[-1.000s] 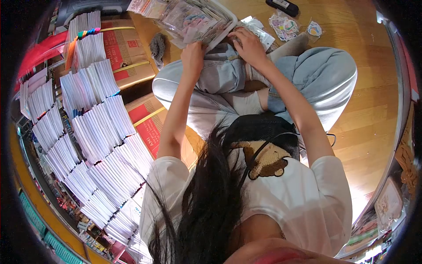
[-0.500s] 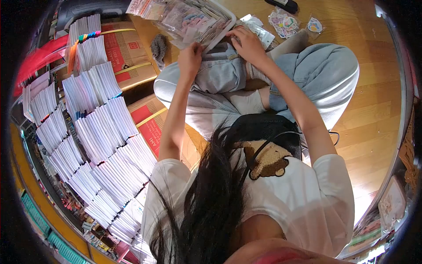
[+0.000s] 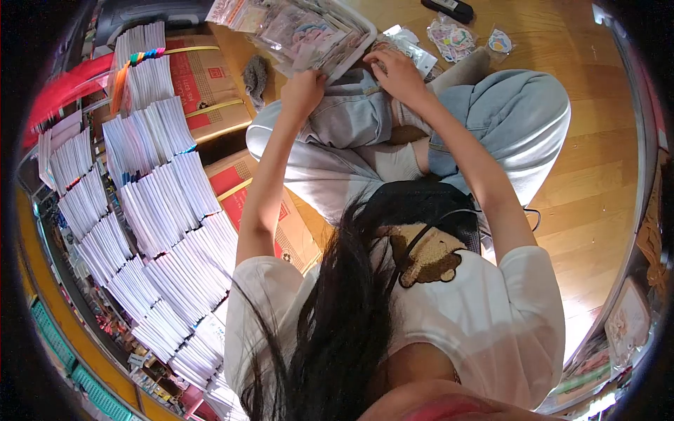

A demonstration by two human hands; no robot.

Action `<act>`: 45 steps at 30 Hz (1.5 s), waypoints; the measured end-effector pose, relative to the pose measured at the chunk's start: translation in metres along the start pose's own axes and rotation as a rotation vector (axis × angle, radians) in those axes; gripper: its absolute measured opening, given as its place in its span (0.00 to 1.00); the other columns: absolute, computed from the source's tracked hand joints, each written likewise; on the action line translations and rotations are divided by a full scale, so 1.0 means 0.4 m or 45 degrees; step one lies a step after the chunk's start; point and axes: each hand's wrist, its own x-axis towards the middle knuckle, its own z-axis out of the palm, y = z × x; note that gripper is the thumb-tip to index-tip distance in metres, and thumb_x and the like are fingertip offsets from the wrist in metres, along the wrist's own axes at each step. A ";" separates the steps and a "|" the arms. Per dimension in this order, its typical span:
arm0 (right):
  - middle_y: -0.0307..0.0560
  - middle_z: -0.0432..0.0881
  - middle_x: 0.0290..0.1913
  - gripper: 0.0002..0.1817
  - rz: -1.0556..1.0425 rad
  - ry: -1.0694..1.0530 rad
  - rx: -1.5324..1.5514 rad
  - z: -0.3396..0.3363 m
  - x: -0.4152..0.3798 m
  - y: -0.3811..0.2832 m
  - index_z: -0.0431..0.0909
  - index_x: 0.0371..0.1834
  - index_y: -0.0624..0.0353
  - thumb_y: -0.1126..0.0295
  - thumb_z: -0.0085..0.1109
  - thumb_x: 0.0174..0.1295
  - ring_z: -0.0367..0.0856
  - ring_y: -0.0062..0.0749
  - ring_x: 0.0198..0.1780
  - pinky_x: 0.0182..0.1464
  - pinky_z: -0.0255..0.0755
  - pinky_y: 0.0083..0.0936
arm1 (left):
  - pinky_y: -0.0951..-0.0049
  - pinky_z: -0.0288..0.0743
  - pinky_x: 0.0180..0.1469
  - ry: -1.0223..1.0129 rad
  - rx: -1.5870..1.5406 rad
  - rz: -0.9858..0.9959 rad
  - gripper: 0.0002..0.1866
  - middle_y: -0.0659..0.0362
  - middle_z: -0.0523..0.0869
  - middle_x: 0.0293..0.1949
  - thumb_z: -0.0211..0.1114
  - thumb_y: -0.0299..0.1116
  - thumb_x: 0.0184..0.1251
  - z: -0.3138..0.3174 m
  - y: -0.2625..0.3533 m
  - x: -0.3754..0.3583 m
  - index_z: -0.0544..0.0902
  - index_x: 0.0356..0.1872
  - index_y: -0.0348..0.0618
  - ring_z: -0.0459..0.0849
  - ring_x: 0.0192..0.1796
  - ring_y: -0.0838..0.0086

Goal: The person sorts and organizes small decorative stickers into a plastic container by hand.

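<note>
Beside the tray (image 3: 366, 27) rim, both hands; floor (image 3: 583, 182) rightward

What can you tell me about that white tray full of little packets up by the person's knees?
The white plastic tray has a raised rim and rounded corners and sits tilted against the person's bent legs. It is packed with clear plastic packets of colourful stickers, standing on edge. The left hand touches the packets at its near edge; the right hand rests beside its corner.

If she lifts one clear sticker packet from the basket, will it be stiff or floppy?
Probably floppy and light: each clear packet looks thin and flat. Its glossy film likely slips, so the left hand may need a pinch.
</note>
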 end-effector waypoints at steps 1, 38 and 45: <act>0.47 0.80 0.38 0.09 0.004 -0.014 0.013 -0.002 -0.001 0.003 0.80 0.41 0.50 0.67 0.52 0.60 0.78 0.46 0.45 0.48 0.73 0.40 | 0.53 0.76 0.43 -0.025 0.042 0.006 0.17 0.44 0.85 0.33 0.53 0.44 0.64 -0.001 0.002 -0.004 0.86 0.35 0.45 0.83 0.39 0.46; 0.56 0.77 0.50 0.36 0.436 -0.301 -0.876 -0.160 0.011 0.053 0.69 0.57 0.60 0.54 0.70 0.46 0.75 0.49 0.53 0.54 0.69 0.42 | 0.66 0.76 0.38 0.607 -0.569 -0.133 0.10 0.58 0.87 0.31 0.62 0.39 0.62 -0.015 -0.012 -0.099 0.85 0.40 0.48 0.85 0.36 0.64; 0.57 0.75 0.52 0.34 0.455 -0.306 -0.793 -0.159 0.015 0.061 0.69 0.56 0.61 0.58 0.71 0.47 0.75 0.51 0.54 0.55 0.70 0.41 | 0.60 0.76 0.37 0.353 -0.253 -0.089 0.10 0.54 0.85 0.35 0.60 0.40 0.60 0.025 -0.006 -0.051 0.84 0.40 0.52 0.84 0.38 0.58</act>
